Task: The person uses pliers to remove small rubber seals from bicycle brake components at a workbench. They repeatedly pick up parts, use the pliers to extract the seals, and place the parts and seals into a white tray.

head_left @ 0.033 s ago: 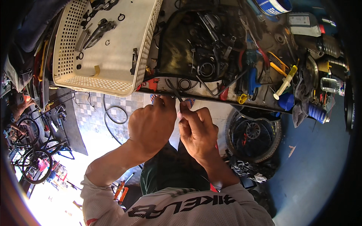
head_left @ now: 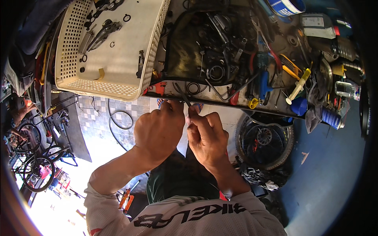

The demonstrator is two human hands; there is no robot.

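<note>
My left hand (head_left: 159, 128) is closed in front of the bench edge, its fingers curled away. Whatever it grips is hidden behind the knuckles. Close on its right, my right hand (head_left: 207, 137) pinches a thin dark strip (head_left: 181, 93) between thumb and forefinger. The strip slants up and to the left, its far end over the bench edge, and I cannot tell what kind of thing it is. Beyond the hands, some black rings (head_left: 193, 88) lie on the bench.
A cream perforated basket (head_left: 106, 89) with loose bicycle parts stands at the left of the bench. Right of it lies a dark tray (head_left: 179, 59) with metal parts. Further right are a syringe (head_left: 298, 86) and a blue-handled tool (head_left: 264, 84). A bicycle wheel (head_left: 245, 151) stands below the bench.
</note>
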